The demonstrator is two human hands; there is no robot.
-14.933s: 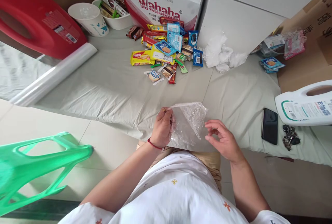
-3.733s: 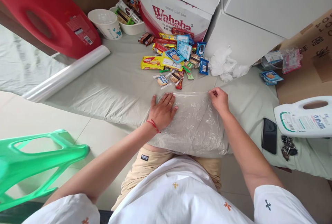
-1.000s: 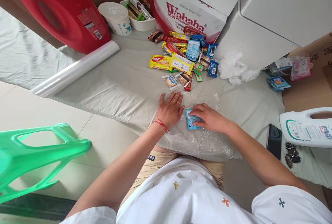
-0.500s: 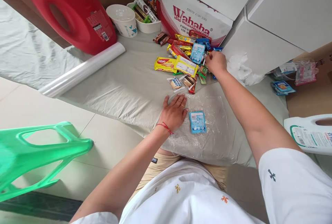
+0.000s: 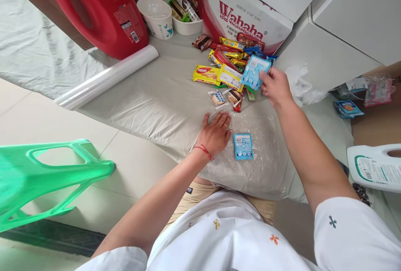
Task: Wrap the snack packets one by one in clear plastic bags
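Between the thumb and fingers of my right hand (image 5: 275, 87) is a light blue snack packet (image 5: 255, 71), lifted over the right side of a pile of wrapped snacks (image 5: 230, 55). My left hand (image 5: 215, 133) lies flat with fingers spread on the left edge of a clear plastic sheet (image 5: 266, 162). Just right of it, a second blue snack packet (image 5: 243, 146) rests on the plastic. Beyond my left fingertips are a small wrapped biscuit (image 5: 218, 98) and a yellow nabati wafer packet (image 5: 205, 74).
A roll of clear film (image 5: 109, 76) lies at left beside a red detergent bottle (image 5: 103, 16). Behind stand a paper cup (image 5: 159, 26), a white bowl of snack bars (image 5: 188, 27) and a Wahaha carton (image 5: 250, 16). A green stool (image 5: 56, 179) and white bottle (image 5: 376, 168) flank me.
My right hand has taken hold of the blue packet on the pile and raised it, drawing it slightly toward me. My left hand stays flat on the plastic. The view has shifted a little.
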